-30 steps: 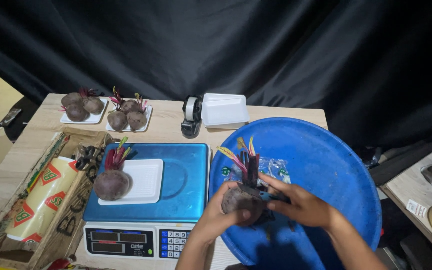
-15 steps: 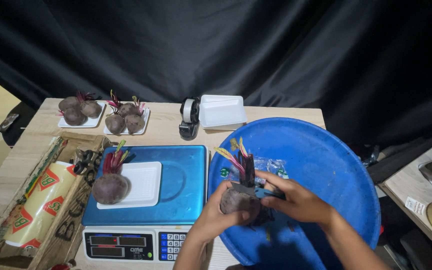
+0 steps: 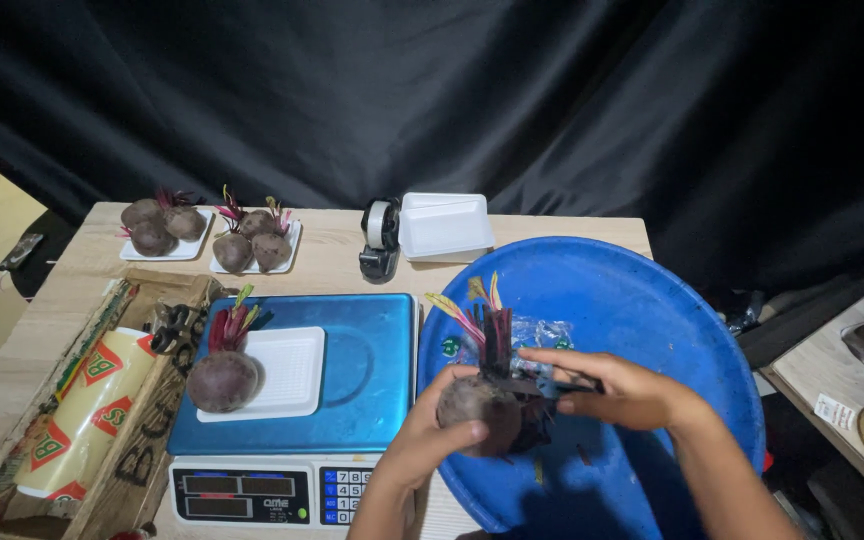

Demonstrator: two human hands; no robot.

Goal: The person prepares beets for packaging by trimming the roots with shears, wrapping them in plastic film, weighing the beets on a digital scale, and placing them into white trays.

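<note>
Blue basin [image 3: 672, 300] rim touching scale [image 3: 372, 350], both hands [image 3: 432, 440] gripping beetroot [image 3: 477, 405]

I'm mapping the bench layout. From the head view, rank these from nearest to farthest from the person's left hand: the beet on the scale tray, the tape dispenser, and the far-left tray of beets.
From the left hand:
1. Beet on the scale tray, to its left on the blue scale.
2. Tape dispenser, beyond it toward the black curtain.
3. Far-left tray of beets, at the table's back left corner.
</note>
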